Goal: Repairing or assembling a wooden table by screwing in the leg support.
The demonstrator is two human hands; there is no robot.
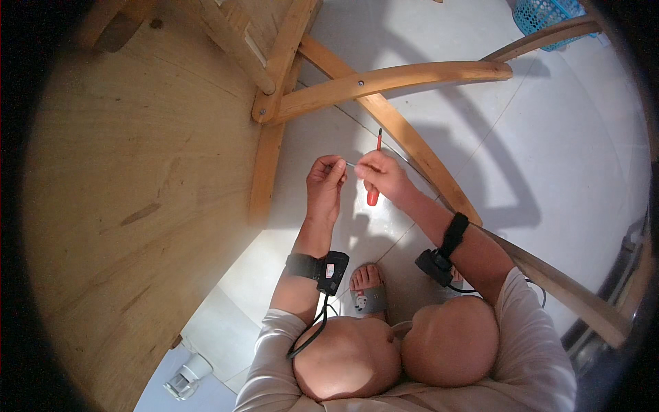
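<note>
Between my two hands a thin grey metal rod spans the short gap. It looks like a screw or bolt, but it is too small to tell which. Thumb and index finger of my left hand pinch its left end. My right hand has its fingertips at the other end. That same hand also grips a screwdriver with a red handle; its red shaft and dark tip point away from me. Beyond my hands stands a wooden frame with crossed legs, joined by a bolt.
A large wooden panel fills the left side, fixed to the frame. Another wooden bar runs along the right. On the pale tiled floor a blue basket stands far right. A white object lies at lower left.
</note>
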